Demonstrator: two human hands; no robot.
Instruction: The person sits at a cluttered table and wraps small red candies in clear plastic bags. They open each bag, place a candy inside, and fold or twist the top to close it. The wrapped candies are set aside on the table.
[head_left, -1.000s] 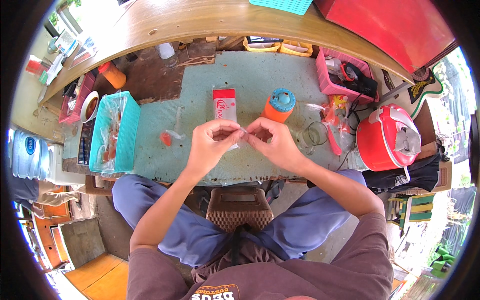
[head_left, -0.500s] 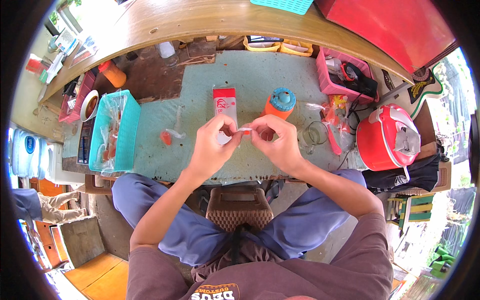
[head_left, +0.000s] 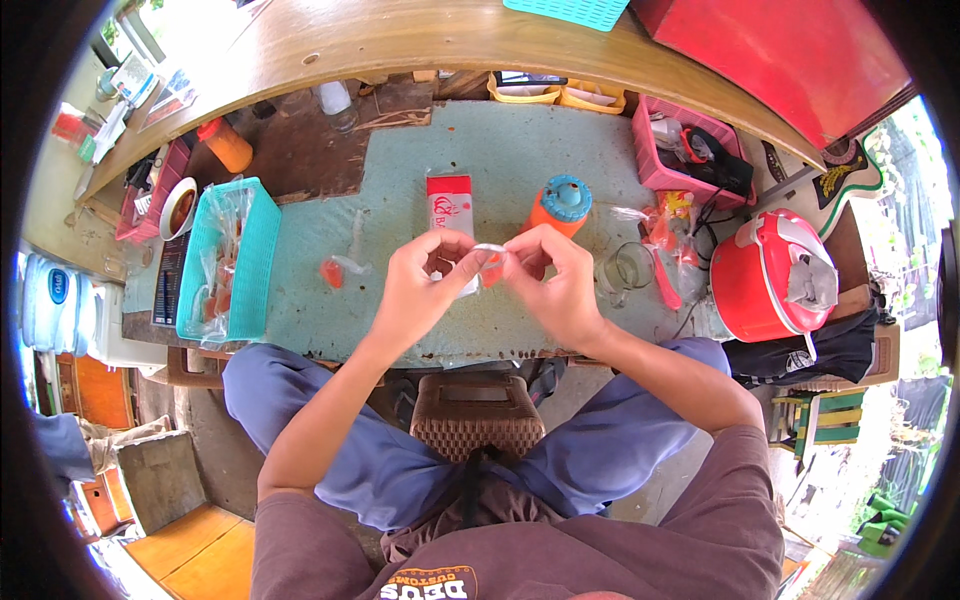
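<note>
Over the middle of the worktable, my left hand [head_left: 420, 285] and my right hand [head_left: 557, 285] are close together, fingertips pinched. Between them is a small clear plastic bag [head_left: 491, 268] with orange-red contents. Its pale upper part stretches in a short arc from one hand's fingertips to the other's. A red-and-white box [head_left: 449, 188] lies just beyond my left hand, partly covered by it. Past my right hand is an orange container with a blue lid [head_left: 565, 200]. Another small bag with orange-red contents [head_left: 332, 273] lies on the table to the left.
A turquoise basket [head_left: 262, 255] with bagged orange-red items stands at the left. To the right are a clear glass [head_left: 628, 268], a bag with red items [head_left: 665, 240], a pink basket [head_left: 645, 160] and a red cooler jug [head_left: 750, 280]. A wooden shelf [head_left: 400, 40] spans the back.
The bag's pale part has risen into an arc, and its orange-red part shows more below. My fingers have shifted slightly around it. At the far left, another person's legs have moved toward the edge.
</note>
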